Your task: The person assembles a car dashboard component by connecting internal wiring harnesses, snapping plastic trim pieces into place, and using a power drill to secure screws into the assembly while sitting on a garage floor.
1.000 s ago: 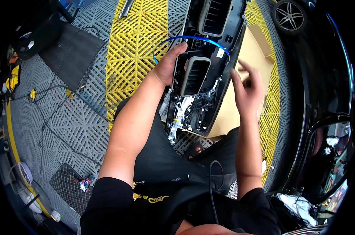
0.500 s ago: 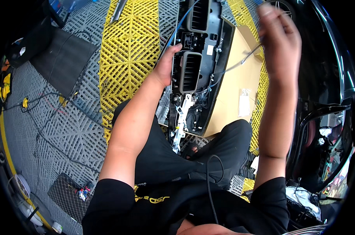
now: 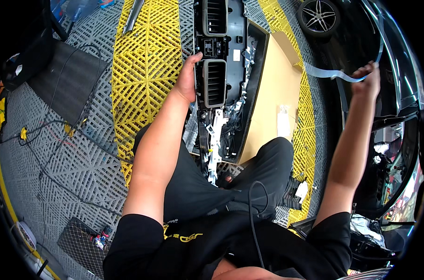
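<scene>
Black car (image 3: 384, 107) along floor's right edge, wheel (image 3: 318, 15) at top right corner. Cardboard sheet (image 3: 272, 93) on yellow grid floor tiles (image 3: 146, 60). On cardboard's left edge we see black dashboard panel (image 3: 226, 79) with air vents. Our left hand (image 3: 187, 77) grips panel's left edge, fingers wrapped behind, thumb on top. Our right hand (image 3: 368, 77) raised over car, fingers pinched on pale film strip (image 3: 333, 73) trailing left from fingertips.

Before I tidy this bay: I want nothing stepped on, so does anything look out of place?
Yes. Loose cables trail across the grey floor grid, and the dashboard panel lies on cardboard with its wiring hanging out.
</scene>
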Action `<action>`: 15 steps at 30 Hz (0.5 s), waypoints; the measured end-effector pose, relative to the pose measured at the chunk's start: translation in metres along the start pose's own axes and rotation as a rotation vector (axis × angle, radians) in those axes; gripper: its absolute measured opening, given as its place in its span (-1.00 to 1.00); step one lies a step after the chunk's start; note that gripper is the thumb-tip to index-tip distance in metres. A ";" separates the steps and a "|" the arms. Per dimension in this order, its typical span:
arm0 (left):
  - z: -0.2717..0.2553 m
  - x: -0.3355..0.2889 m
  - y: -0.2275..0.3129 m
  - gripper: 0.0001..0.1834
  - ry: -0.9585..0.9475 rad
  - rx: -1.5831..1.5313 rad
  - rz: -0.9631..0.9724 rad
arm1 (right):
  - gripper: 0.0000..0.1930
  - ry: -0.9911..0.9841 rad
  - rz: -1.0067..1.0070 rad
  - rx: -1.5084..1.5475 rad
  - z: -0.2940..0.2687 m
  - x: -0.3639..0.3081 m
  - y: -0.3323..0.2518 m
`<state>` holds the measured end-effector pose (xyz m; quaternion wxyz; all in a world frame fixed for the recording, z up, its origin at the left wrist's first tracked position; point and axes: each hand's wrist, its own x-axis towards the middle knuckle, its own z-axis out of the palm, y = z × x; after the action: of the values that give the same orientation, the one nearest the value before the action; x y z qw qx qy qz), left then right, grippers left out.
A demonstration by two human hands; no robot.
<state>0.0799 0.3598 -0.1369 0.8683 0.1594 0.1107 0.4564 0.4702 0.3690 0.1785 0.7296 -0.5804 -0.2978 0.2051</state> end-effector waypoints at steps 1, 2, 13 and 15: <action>0.002 0.000 0.000 -0.39 0.018 0.010 0.016 | -0.74 -0.012 0.052 0.026 -0.019 0.000 0.027; -0.003 0.000 0.003 -0.38 0.019 0.003 0.009 | -0.72 0.016 0.141 0.014 -0.030 -0.013 0.058; -0.005 -0.016 0.015 -0.40 0.125 -0.002 0.112 | -0.44 -0.393 0.661 -0.847 -0.132 -0.173 0.362; -0.012 -0.013 0.016 -0.40 0.069 -0.012 0.075 | -0.44 -0.413 0.444 -0.894 -0.151 -0.165 0.358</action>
<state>0.0562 0.3598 -0.1415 0.8471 0.1426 0.1317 0.4947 0.4666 0.2395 -0.2232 0.2768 -0.8308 -0.3637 0.3176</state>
